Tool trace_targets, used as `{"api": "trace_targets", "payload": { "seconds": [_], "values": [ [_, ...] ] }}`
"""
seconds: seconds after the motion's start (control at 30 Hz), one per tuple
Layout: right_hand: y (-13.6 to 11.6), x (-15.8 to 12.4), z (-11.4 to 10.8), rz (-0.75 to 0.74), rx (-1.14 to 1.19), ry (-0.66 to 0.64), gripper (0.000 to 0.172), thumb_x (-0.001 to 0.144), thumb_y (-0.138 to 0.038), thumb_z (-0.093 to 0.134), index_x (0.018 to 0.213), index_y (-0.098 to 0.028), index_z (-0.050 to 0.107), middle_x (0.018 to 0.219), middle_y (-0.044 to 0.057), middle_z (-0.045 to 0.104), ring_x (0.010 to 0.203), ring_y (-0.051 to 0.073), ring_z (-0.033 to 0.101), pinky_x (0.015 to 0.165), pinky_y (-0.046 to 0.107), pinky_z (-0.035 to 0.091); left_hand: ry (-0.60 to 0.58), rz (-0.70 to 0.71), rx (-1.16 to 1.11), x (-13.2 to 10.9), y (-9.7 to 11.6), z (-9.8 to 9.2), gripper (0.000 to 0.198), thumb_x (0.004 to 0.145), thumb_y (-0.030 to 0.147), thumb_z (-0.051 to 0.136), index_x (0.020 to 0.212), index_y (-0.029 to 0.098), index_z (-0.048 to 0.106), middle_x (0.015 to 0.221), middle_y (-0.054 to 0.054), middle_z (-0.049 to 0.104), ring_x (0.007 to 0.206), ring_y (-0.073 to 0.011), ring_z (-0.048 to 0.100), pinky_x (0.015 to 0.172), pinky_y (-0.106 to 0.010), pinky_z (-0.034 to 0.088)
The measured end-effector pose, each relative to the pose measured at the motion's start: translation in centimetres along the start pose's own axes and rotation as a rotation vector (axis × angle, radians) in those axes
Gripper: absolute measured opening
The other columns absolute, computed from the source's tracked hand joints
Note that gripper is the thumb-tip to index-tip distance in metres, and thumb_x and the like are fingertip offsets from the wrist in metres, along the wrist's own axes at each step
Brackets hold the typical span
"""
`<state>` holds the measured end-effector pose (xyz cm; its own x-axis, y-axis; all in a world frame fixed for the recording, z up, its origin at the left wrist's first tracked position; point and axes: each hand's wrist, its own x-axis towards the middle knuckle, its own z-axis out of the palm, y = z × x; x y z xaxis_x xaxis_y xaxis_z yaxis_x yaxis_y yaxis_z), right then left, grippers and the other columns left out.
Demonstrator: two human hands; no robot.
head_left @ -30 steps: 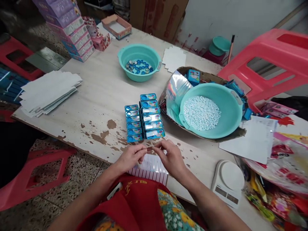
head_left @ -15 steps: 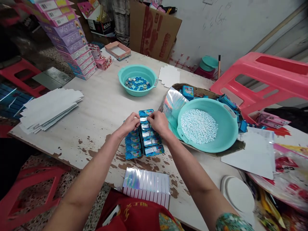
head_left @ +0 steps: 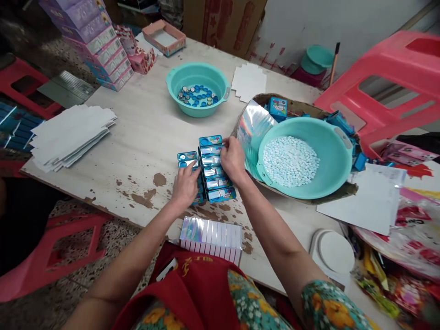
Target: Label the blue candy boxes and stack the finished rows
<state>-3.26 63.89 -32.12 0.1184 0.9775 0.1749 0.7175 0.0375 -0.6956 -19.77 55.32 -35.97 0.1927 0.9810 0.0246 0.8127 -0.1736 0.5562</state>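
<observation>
Two columns of small blue tins lie side by side on the worn white table. Several tins in the right column carry shiny silver strips. My left hand rests over the left column, its fingers apart and touching the tins near the top. At the right column's upper edge is my right hand, with thumb and fingers curled together; whatever is between them is too small to make out. Nearer my body lies a sheet of silvery strips on the table.
A teal bowl with blue and silver discs stands behind the tins. To the right, a larger teal bowl of pale pellets sits on a carton of blue tins. White card is stacked left; a red stool stands right.
My left hand has moved off the right column, down onto the left column, and its fingers have spread. My right hand stays at the right column's edge. The view has tilted downward.
</observation>
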Motion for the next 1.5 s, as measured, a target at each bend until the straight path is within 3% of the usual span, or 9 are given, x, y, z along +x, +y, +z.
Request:
{"api": "trace_targets", "payload": {
  "seconds": [0.13,0.2,0.3,0.4,0.53,0.8,1.23,1.37,1.5],
  "values": [
    [0.1,-8.9,-3.3,-0.125,0.164,0.088,0.019,0.084,-0.021,0.046,0.103,-0.022,0.051,0.096,0.006,0.055,0.086,0.019,0.052,0.077,0.035,0.043,-0.256,-0.123,-0.063,-8.2,-2.3,0.7,0.03,0.09,0.026,0.034,0.102,0.02,0.061,0.099,-0.006,0.063,0.093,-0.0194,0.054,0.084,-0.033,0.043],
    [1.2,-14.9,-3.5,-0.167,0.242,0.01,0.011,0.083,-0.018,0.05,0.092,-0.023,0.052,0.083,0.003,0.055,0.076,0.017,0.052,0.069,0.031,0.044,-0.345,-0.176,-0.028,-11.3,-3.4,2.3,0.028,0.088,0.028,0.039,0.106,0.02,0.059,0.105,-0.007,0.061,0.099,-0.0206,0.052,0.088,-0.034,0.04],
    [4.2,-22.4,-0.9,-0.033,0.253,-0.268,0.014,0.084,-0.018,0.05,0.096,-0.022,0.053,0.086,0.004,0.055,0.075,0.016,0.053,0.065,0.03,0.047,-0.431,-0.147,0.066,-13.1,-4.3,5.4,0.037,0.084,0.033,0.049,0.12,0.021,0.051,0.119,-0.008,0.054,0.111,-0.025,0.044,0.095,-0.04,0.034],
    [7.1,-26.0,2.7,0.053,0.177,-0.446,0.022,0.083,-0.02,0.051,0.104,-0.021,0.053,0.095,0.007,0.055,0.083,0.019,0.054,0.07,0.033,0.049,-0.518,-0.127,0.153,-12.5,-4.4,7.4,0.031,0.08,0.036,0.055,0.108,0.022,0.058,0.109,-0.009,0.057,0.108,-0.028,0.043,0.092,-0.043,0.033],
    [9.1,-26.5,5.4,0.037,0.069,-0.494,0.028,0.08,-0.021,0.055,0.108,-0.021,0.053,0.103,0.009,0.053,0.099,0.024,0.051,0.085,0.042,0.047,-0.56,-0.101,0.172,-11.8,-4.1,7.7,0.021,0.078,0.032,0.056,0.095,0.02,0.061,0.107,-0.01,0.055,0.106,-0.0267,0.044,0.088,-0.039,0.035],
    [8.2,-26.0,5.2,-0.099,0.022,-0.514,0.029,0.083,-0.031,0.056,0.109,-0.019,0.055,0.106,0.011,0.054,0.102,0.024,0.05,0.088,0.04,0.046,-0.724,-0.185,-0.039,-11.4,-4.8,6.7,0.02,0.079,0.027,0.05,0.094,0.019,0.06,0.09,-0.006,0.066,0.086,-0.0214,0.058,0.075,-0.031,0.04],
    [7.2,-26.4,4.8,-0.38,-0.205,-0.608,0.032,0.088,-0.02,0.046,0.119,-0.025,0.054,0.125,0.011,0.054,0.103,0.026,0.051,0.082,0.043,0.042,-0.651,-0.3,-0.11,-10.0,-4.6,6.7,0.021,0.076,0.022,0.048,0.078,0.021,0.068,0.077,-0.002,0.068,0.074,-0.0169,0.059,0.062,-0.024,0.038],
    [6.0,-25.7,3.6,-0.318,-0.167,-0.599,0.015,0.088,-0.024,0.048,0.092,-0.021,0.063,0.094,0.009,0.064,0.088,0.022,0.055,0.076,0.037,0.043,-0.63,-0.312,-0.077,-10.1,-4.2,6.9,0.021,0.079,0.024,0.046,0.08,0.02,0.067,0.081,-0.004,0.068,0.078,-0.0187,0.06,0.069,-0.027,0.04],
    [3.0,-23.8,0.3,-0.118,0.106,-0.551,0.013,0.087,-0.025,0.051,0.078,-0.02,0.059,0.075,0.003,0.061,0.075,0.017,0.056,0.069,0.029,0.044,-0.441,-0.252,-0.194,-10.9,-2.4,4.6,0.029,0.087,0.03,0.038,0.09,0.018,0.065,0.097,-0.01,0.066,0.097,-0.0227,0.056,0.088,-0.035,0.038]
  ]
}}
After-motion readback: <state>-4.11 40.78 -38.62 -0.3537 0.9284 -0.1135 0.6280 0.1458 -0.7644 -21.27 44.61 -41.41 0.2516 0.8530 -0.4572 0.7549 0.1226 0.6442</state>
